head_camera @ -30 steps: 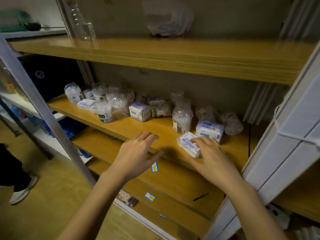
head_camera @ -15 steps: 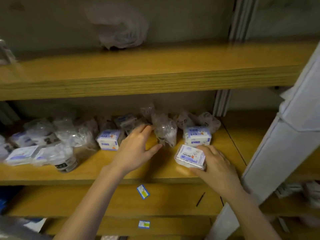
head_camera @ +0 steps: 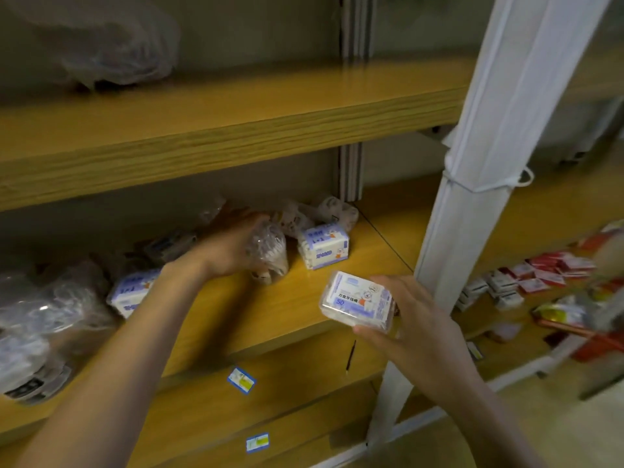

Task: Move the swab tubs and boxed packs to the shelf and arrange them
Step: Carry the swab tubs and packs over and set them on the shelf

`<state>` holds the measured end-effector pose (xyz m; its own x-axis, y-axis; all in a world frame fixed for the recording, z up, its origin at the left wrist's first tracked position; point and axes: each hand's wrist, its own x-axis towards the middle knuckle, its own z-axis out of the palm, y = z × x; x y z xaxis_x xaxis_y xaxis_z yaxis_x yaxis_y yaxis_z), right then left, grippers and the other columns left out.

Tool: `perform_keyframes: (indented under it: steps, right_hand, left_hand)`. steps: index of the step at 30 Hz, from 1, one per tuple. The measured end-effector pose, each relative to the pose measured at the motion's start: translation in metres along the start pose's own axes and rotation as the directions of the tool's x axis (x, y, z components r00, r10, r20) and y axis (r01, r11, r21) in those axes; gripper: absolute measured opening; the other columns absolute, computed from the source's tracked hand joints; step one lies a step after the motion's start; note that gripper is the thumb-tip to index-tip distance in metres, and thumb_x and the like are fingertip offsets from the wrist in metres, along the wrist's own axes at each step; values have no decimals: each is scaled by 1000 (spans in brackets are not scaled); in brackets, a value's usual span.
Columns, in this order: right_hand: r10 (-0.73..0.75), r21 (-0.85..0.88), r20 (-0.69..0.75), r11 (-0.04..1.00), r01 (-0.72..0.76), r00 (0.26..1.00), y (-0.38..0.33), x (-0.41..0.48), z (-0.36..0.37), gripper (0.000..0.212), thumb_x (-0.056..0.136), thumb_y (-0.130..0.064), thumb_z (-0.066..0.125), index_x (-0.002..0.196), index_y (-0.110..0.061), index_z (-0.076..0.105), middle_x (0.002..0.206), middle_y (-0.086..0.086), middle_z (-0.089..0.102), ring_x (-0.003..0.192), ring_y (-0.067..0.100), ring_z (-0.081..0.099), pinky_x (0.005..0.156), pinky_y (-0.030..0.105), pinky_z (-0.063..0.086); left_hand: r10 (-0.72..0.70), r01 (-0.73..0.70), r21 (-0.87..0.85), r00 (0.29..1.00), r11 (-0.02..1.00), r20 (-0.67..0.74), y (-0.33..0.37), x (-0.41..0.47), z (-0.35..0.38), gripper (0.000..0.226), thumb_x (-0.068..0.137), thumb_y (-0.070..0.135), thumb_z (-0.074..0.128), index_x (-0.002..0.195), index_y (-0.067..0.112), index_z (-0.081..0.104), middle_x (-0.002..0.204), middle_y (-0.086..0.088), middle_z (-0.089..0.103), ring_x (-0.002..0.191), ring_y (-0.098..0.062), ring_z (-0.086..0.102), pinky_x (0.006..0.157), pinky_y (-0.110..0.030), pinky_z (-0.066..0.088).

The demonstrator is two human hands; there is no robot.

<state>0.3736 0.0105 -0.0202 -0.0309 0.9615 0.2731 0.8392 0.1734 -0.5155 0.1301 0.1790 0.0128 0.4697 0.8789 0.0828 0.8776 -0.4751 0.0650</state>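
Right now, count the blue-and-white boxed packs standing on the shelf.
2: right boxed pack beside the wrapped tub; left boxed pack beyond the left forearm. More may be hidden behind.

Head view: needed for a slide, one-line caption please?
Left hand grips a clear swab tub on the wooden shelf; right hand holds a boxed pack near its front edge.

Red packets (head_camera: 553, 265) beyond white post (head_camera: 499, 130)

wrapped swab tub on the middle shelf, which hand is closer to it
Left. The left hand grips the wrapped swab tub on the shelf; the right hand is apart, lower right of it, holding a clear boxed pack near the shelf's front edge.
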Motion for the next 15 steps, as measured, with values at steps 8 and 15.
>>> perform_keyframes:
  steps: [8, 15]
  right_hand:
    - [-21, 17, 10, 1000, 21, 1000, 19, -28, -23, 63, 77, -49, 64, 131, -37, 33, 120, -23, 40, 104, -6, 45, 65, 9, 43]
    - [-47, 26, 5, 999, 47, 999, 71, -60, -78, 63, 73, -48, 67, 128, -37, 37, 117, -24, 44, 104, -5, 48, 74, 15, 49]
  left_hand:
    - [-56, 55, -9, 972, 998, -228, 49, -47, -13, 79, 56, 43, 81, 122, 17, 46, 129, -6, 45, 111, -30, 50, 78, -39, 46]
    - [-74, 32, -129, 940, 991, -335, 139, -97, -34, 79, 47, 67, 61, 110, 24, 42, 107, 4, 42, 90, -26, 56, 68, -44, 51]
